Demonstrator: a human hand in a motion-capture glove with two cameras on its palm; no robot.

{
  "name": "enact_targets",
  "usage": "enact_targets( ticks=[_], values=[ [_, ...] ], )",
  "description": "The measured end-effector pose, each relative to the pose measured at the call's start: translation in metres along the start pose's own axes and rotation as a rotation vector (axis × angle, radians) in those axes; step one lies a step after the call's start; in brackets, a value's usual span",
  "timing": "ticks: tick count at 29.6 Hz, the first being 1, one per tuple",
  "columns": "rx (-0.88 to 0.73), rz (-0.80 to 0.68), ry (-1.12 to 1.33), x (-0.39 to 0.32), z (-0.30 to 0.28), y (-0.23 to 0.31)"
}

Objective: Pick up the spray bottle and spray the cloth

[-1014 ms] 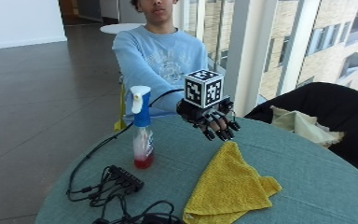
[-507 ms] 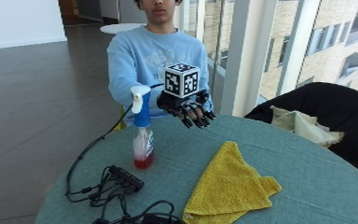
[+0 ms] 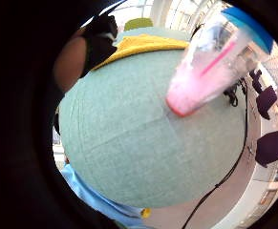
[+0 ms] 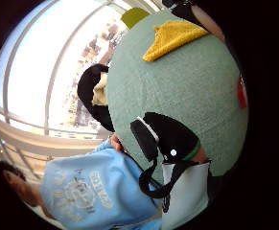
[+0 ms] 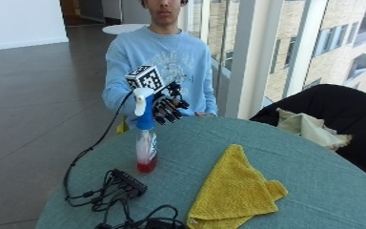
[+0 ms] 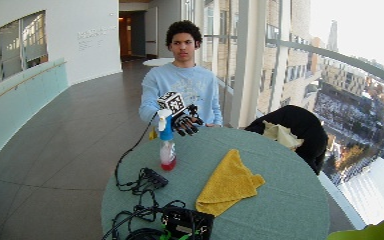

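A spray bottle (image 5: 146,143) with a white trigger head, blue neck and pink liquid stands upright on the green round table (image 5: 335,191), near its left edge. My gloved right hand (image 5: 168,107) hovers right beside the bottle's head, fingers spread and pointing down, holding nothing. A yellow cloth (image 5: 234,188) lies crumpled on the table to the right of the bottle. In the little finger side palm view the bottle (image 3: 210,62) looms close, with the cloth (image 3: 143,44) beyond it. The thumb side palm view shows the cloth (image 4: 175,36) on the table (image 4: 187,96).
A black power strip with tangled cables (image 5: 129,183) lies in front of the bottle. A black box (image 6: 185,220) sits at the table's near edge. A black chair with a beige cloth (image 5: 310,126) stands at the far right.
My hand has moved left and slightly up, from above the cloth's far end to just beside the bottle's head. Bottle and cloth have stayed put.
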State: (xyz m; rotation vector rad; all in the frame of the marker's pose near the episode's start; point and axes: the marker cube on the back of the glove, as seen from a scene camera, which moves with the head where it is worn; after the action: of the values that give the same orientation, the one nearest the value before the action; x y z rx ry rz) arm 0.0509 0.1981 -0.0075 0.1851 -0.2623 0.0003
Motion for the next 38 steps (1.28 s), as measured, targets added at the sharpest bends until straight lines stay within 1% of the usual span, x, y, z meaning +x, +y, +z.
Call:
enact_targets(
  ticks=[4, 8, 10, 13, 15, 18, 22, 28, 34, 38],
  values=[
    [0.064, 0.027, -0.034, 0.016, -0.012, 0.010],
    [0.201, 0.160, -0.124, 0.041, -0.029, 0.024],
    [0.215, 0.203, -0.152, 0.052, -0.035, 0.030],
    [0.211, 0.196, -0.178, 0.069, -0.042, 0.040],
    [0.302, 0.201, -0.166, 0.082, -0.046, 0.037],
    [0.431, 0.263, -0.168, 0.096, -0.050, 0.029],
    [0.431, 0.337, -0.264, 0.104, -0.051, 0.026],
    [0.520, 0.411, -0.329, 0.125, -0.048, -0.010],
    [0.503, 0.459, -0.465, 0.140, -0.038, -0.037],
    [0.490, 0.475, -0.537, 0.141, -0.028, -0.046]
  ],
)
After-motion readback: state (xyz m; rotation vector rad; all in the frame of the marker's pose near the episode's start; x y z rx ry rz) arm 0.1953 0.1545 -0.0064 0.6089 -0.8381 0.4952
